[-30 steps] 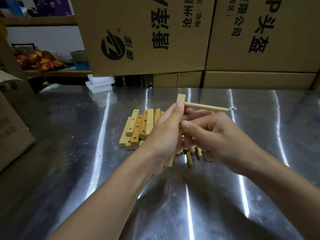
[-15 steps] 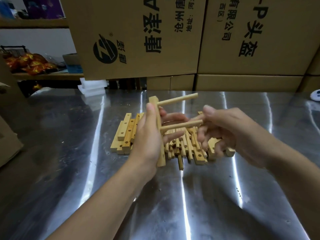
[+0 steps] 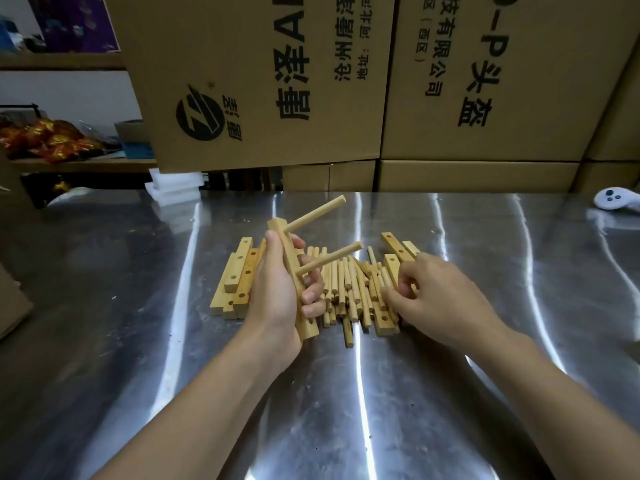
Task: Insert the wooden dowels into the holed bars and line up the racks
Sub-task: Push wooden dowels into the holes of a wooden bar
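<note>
Left grip (image 3: pixel 277 299) clasps bar (image 3: pixel 309 328) bearing 2 dowels (image 3: pixel 316 213); right grip (image 3: pixel 445 306) unclear; carton (image 3: pixel 519 46) reads "头盔".

All the readable print runs sideways on two stacked cardboard boxes. The left carton (image 3: pixel 242 46) bears a round striped logo (image 3: pixel 200 116), large characters "唐泽A", and smaller lines "沧州唐泽" and "地址:河北河", each cut off by the frame's top edge. The right carton (image 3: pixel 540 109) shows "技有限公司", "(西区)" and, larger, "-P头盔".
</note>
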The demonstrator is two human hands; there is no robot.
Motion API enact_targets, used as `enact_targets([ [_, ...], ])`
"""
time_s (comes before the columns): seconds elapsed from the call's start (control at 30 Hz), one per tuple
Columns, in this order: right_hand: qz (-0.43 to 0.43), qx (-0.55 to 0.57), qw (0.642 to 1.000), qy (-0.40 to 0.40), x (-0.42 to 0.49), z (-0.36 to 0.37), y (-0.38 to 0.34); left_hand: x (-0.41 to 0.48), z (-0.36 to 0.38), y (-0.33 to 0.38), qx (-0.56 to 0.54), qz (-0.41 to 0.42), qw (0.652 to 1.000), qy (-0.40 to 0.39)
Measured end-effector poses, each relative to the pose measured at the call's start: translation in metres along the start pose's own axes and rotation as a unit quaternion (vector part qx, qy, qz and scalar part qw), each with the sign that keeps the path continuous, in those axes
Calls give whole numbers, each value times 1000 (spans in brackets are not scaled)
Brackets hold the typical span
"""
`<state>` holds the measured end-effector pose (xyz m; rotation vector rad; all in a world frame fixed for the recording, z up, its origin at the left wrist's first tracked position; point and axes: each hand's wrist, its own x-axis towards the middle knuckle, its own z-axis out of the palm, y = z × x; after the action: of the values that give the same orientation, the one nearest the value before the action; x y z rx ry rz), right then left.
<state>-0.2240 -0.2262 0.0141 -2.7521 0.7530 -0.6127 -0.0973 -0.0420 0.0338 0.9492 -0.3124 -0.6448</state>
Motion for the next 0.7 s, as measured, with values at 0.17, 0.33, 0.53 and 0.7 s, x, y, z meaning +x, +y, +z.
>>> enact_targets([
  [0.17,-52,-36,997,-33,0,0,-5,0,0,-1,-10,-21,1000,-4],
  [0.33,-76,-53,995,-24,0,3,-8,0,0,-3,-9,-22,1000,-7],
  [0.53,-43,-7,999,-19,2,9,-6,0,1,-2,-8,-25,1000,-5],
  [0.7,-51,20,998,-20,2,13,-7,0,0,-2,-13,-30,999,-7],
])
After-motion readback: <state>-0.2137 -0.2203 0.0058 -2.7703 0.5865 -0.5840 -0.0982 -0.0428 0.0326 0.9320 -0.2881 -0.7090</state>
